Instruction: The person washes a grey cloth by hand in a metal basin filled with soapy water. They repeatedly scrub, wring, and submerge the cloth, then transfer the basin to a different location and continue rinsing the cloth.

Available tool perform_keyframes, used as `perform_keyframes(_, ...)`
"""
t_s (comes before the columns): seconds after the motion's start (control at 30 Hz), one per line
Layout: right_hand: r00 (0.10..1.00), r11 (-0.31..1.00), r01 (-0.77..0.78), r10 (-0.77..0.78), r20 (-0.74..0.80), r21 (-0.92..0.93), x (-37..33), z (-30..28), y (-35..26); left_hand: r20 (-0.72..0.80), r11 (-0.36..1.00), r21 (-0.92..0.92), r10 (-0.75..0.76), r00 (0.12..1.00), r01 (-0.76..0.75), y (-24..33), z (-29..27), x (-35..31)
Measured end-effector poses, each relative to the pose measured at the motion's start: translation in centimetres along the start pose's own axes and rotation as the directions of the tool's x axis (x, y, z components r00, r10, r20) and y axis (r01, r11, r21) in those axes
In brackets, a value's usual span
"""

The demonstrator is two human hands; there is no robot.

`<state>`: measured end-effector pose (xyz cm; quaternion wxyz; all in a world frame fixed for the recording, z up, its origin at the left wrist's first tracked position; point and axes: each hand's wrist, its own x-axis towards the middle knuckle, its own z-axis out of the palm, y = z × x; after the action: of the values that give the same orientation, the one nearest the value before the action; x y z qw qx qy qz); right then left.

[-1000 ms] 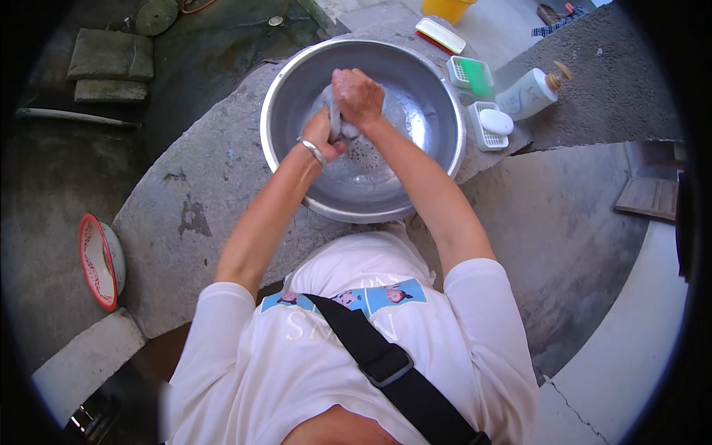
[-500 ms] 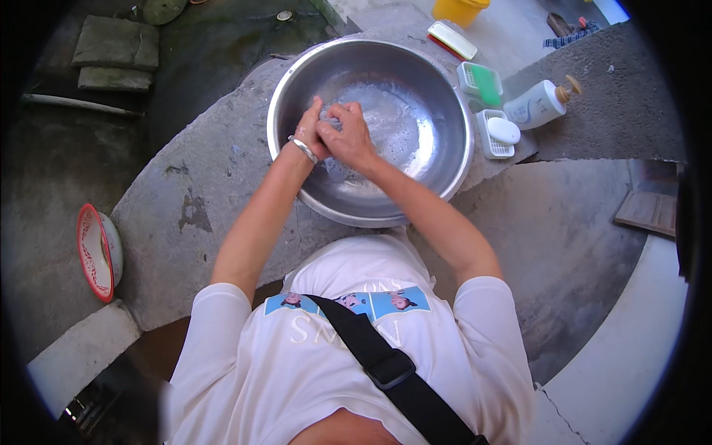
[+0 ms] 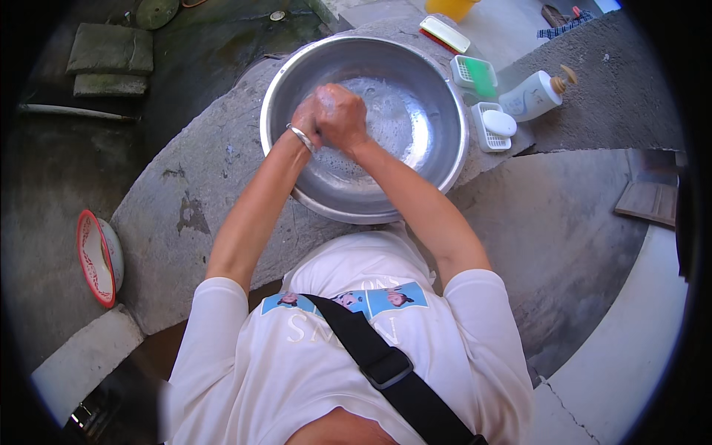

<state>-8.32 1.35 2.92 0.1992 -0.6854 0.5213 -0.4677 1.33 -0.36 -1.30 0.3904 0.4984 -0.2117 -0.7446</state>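
Over the left part of a wide steel basin (image 3: 437, 167), my two hands are pressed together. My left hand (image 3: 304, 117), with a silver bangle (image 3: 300, 138) at its wrist, is curled and partly covered by the right. My right hand (image 3: 343, 117) is closed in a fist against it, knuckles up. What lies between them is hidden; half a second ago a small greyish thing showed there, too unclear to name. Below the hands, sudsy water (image 3: 389, 122) with foam covers the basin's bottom.
Right of the basin stand a white soap dish with a white oval lump (image 3: 499, 124), a white basket with a green piece (image 3: 480, 77), a brush (image 3: 445, 34) and a pump bottle (image 3: 530, 96). A red-rimmed enamel basin (image 3: 100, 258) leans at the left. The concrete ledge (image 3: 178, 200) curves around.
My right hand has turned over and closed more on the left, hiding the greyish thing between them. The whole view has shifted slightly.
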Motion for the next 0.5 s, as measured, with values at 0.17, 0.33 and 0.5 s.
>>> perform_keyframes(0.17, 0.991, 0.917, -0.11, 0.13, 0.026, -0.383, 2.7, -1.3, 4.9, -0.084, 0.996, -0.019, -0.087, 0.993, 0.085, 1.3, 1.5, -2.4)
perform_keyframes(0.33, 0.934, 0.717, -0.262, 0.357, 0.018, -0.646, 0.9, -3.2, 9.9, -0.07, 0.824, 0.563, -0.023, 0.997, 0.059, 3.6, 1.9, -4.9)
perform_keyframes(0.5, 0.672, 0.751, -0.617, 0.658, 0.34, -0.234, 1.2, -3.4, 12.1, 0.123, 0.435, 0.84, 0.43, 0.894, -0.325, 3.3, -1.8, -2.7)
